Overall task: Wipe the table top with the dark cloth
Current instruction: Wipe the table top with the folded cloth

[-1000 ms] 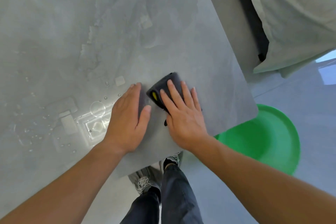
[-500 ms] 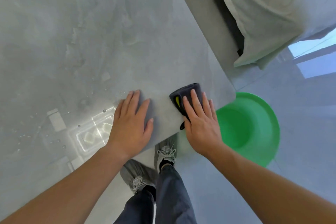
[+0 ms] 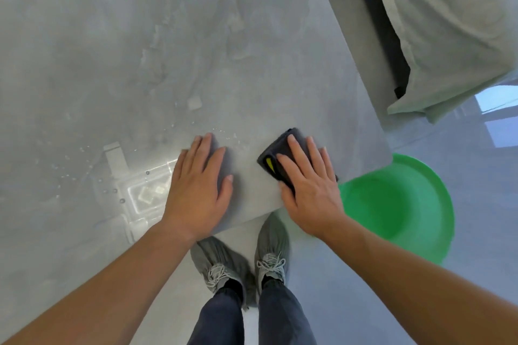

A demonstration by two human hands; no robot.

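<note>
Grey stone-look table top (image 3: pixel 196 36) fills most of the view, kind of mottled and streaky, with a glare patch and a scatter of water droplets (image 3: pixel 84 173) near the left side of the near edge. The dark cloth (image 3: pixel 276 157) is folded up into a small pad with a bit of yellow showing on one fold, and it's sitting right by the near right corner of the table. The right hand (image 3: pixel 308 185) lies flat on top of it, fingers straight and spread a little, palm pressing down, so not really a grab, just an open hand pinning the cloth to the surface. The heel of that hand sticks out past the table edge. The left hand (image 3: pixel 199 187) is also flat and open, palm down on the bare table just beside the cloth but not touching it, fingers together and pointing away from the person. Down on the floor right of the corner there's a bright green basin (image 3: pixel 406 204), partly tucked under the table edge. Below the edge you can see the person's grey laced shoes (image 3: pixel 244 260) and dark trousers (image 3: pixel 252 314). Up in the top right corner some pale fabric (image 3: pixel 448 22) hangs over something dark, can't tell what.
</note>
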